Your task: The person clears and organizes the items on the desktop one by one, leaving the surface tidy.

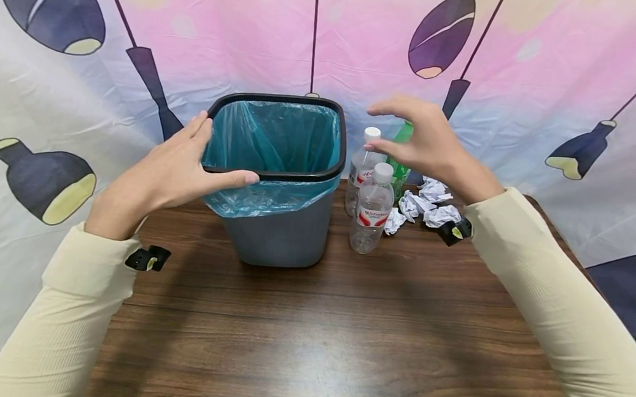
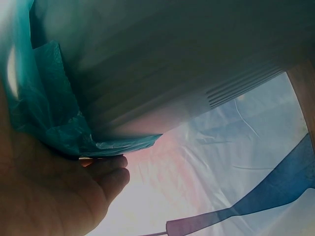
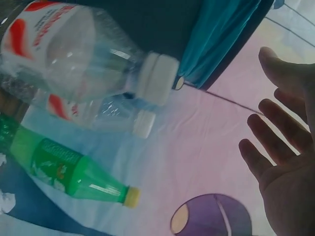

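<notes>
A grey trash bin point(image 1: 282, 236) with a black rim stands on the table, lined with a teal plastic bag point(image 1: 262, 198) folded over its edge. My left hand point(image 1: 173, 167) rests against the rim's front-left corner, thumb along the front and fingers on the left side. Over the bottles, my right hand point(image 1: 422, 135) hovers with fingers and thumb spread apart and nothing between them. Below it stand two clear plastic bottles with white caps, the front bottle point(image 1: 372, 211) and the rear bottle point(image 1: 354, 176). Beside them is a green bottle point(image 3: 69, 169) with a yellow cap, partly hidden in the head view.
Several crumpled paper balls point(image 1: 420, 202) lie right of the bottles. The brown wooden table point(image 1: 308, 339) stretches toward me. Behind everything hangs a patterned cloth point(image 1: 241, 27), close to the bin's back.
</notes>
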Motion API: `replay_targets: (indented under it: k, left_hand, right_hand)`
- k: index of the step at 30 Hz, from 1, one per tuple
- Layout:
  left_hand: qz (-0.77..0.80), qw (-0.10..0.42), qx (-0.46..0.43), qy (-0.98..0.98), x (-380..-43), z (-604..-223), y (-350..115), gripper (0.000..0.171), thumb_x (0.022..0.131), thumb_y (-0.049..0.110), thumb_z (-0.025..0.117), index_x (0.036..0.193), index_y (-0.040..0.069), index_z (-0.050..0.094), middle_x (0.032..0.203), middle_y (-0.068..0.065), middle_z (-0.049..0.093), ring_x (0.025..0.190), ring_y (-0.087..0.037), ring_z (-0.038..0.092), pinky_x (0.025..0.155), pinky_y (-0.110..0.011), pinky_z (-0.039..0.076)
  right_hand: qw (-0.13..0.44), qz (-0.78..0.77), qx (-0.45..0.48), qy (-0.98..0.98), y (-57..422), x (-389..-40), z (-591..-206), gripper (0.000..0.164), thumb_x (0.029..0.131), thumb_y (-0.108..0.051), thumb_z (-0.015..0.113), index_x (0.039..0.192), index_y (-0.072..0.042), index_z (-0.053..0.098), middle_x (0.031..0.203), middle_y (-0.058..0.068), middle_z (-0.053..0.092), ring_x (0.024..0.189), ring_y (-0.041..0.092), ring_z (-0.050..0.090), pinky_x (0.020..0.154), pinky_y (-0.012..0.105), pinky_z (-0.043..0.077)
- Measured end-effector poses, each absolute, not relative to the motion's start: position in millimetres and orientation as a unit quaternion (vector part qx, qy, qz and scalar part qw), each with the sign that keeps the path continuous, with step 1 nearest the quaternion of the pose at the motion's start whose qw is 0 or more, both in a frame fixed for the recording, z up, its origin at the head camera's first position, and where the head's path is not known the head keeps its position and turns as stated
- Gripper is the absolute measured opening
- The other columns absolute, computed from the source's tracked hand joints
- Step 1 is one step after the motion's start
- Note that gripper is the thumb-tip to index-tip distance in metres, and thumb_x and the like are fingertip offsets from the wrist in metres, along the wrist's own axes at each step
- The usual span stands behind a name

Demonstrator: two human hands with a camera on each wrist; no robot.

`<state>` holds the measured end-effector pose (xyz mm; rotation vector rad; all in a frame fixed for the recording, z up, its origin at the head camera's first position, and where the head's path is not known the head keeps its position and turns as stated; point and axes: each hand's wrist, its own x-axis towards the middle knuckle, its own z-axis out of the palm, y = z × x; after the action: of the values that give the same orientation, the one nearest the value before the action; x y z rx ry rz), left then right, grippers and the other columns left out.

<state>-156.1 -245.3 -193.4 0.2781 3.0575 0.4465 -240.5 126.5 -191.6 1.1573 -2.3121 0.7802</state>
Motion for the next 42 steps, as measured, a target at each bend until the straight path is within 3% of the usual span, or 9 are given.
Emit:
replay_targets:
  k: [16, 42]
  left_hand:
    - [0.15, 0.021, 0.086, 0.985, -155.4, -193.5, -245.7, 0.122, 0.085, 0.08, 0.052, 0.16, 0.004, -0.008, 0.167, -0.009, -0.017, 0.154, -0.034, -0.01, 0.117, -0.069, 0.006]
    - [0.152, 0.018, 0.088, 0.984, -155.6, -193.6, -244.7, 0.123, 0.085, 0.08, 0.052, 0.16, 0.004, -0.008, 0.167, -0.01, -0.016, 0.154, -0.033, -0.009, 0.117, -0.068, 0.007]
  right_hand:
    - [0.096, 0.346, 0.282, -0.89, 154.0, -236.9, -227.0, 0.069, 0.084, -0.025, 0.086, 0.143, -0.005, 0.056, 0.144, 0.013, 0.057, 0.133, 0.034, 0.054, 0.109, 0.049, 0.044]
    - [0.011, 0.446, 0.259, -0.857, 165.4, -239.5, -294.1, 0.085, 0.08, -0.012, 0.088, 0.15, 0.002, 0.042, 0.151, 0.021, 0.046, 0.135, 0.04, 0.05, 0.109, 0.055, 0.043]
